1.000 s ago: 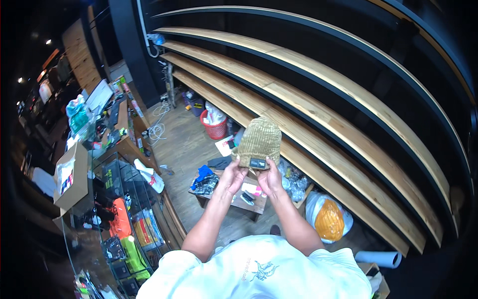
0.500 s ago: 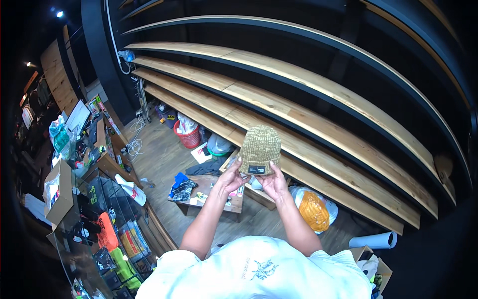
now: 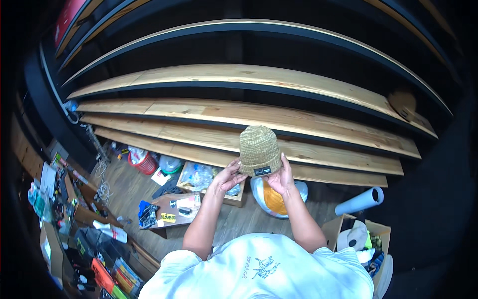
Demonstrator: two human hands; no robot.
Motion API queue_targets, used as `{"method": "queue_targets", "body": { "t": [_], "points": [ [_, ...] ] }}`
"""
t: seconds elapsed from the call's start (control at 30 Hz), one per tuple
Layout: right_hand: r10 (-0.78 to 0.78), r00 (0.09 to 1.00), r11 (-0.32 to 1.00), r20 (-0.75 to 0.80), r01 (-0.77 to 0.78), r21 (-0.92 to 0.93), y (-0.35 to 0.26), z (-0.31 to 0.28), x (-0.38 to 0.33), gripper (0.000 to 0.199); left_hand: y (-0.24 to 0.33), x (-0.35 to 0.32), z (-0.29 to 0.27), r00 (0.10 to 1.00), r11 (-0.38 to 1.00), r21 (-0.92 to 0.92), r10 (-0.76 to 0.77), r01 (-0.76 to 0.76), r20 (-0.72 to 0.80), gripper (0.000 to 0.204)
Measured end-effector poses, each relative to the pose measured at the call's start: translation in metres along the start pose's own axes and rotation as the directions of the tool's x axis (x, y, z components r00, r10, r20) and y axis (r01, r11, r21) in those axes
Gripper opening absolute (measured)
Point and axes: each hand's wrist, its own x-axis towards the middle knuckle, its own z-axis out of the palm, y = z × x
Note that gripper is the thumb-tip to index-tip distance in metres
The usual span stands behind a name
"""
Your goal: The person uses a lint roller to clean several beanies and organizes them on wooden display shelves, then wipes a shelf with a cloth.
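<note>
Knit hat (image 3: 259,148) in mottled tan and olive was held up in front of the long wooden shelves (image 3: 199,106), its rounded crown upward. The left corner of its folded cuff was gripped by the left hand (image 3: 228,177), whose fingers were closed on the knit; the right edge was clasped by the right hand (image 3: 281,178), its fingers likewise clamped on the hat. Compared with half a second earlier, the two-handed hold was kept, but the hat had been tipped a little, so that its small dark label (image 3: 262,171) was slanted slightly up to the right. The view had been swung to the right: the shelves were shown more nearly level, the low wooden worktop (image 3: 164,204) had been shifted leftward, and the bulging orange-and-white plastic bag (image 3: 275,199) was now framed between the forearms instead of beyond the right one. More of the cardboard box (image 3: 332,229) was brought into sight.

Fine ribs and flecked yarn were shown on the hat. The shelves were made of pale, grained planks, bent into arcs by the lens. Crumpled clear bags (image 3: 199,175) were held in a shallow wooden crate (image 3: 236,201), and a smooth grey tube (image 3: 358,201), hollow at its end, was seen above the box.
</note>
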Motion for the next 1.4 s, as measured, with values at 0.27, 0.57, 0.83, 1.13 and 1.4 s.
{"method": "queue_targets", "body": {
  "t": [0.27, 0.57, 0.83, 1.13, 1.4],
  "points": [
    [-0.359, 0.907, 0.907, -0.222, 0.395, 0.146, -0.049, -0.044, -0.041, 0.048, -0.058, 0.058, 0.087, 0.977, 0.987, 0.069, -0.151, 0.142, 0.153, 0.042],
    [-0.559, 0.787, 0.756, -0.259, 0.613, 0.229, -0.098, -0.048, -0.046, 0.044, -0.077, 0.12, 0.147, 0.925, 0.978, -0.129, -0.107, 0.164, 0.364, 0.041],
    [-0.508, 0.809, 0.847, -0.295, 0.531, -0.002, -0.151, -0.058, -0.057, 0.076, -0.07, 0.166, 0.195, 0.78, 0.929, -0.131, -0.208, 0.347, 0.59, 0.041],
    [-0.712, 0.601, 0.615, -0.364, 0.783, 0.089, -0.169, -0.081, -0.066, 0.033, -0.085, 0.199, 0.243, 0.816, 0.896, -0.208, -0.234, 0.391, 0.529, 0.034],
    [-0.838, 0.366, 0.435, -0.403, 0.896, -0.09, -0.199, -0.043, -0.111, 0.032, -0.089, 0.169, 0.293, 0.771, 0.879, 0.453, -0.185, -0.147, 0.609, 0.054]
  ]
}}
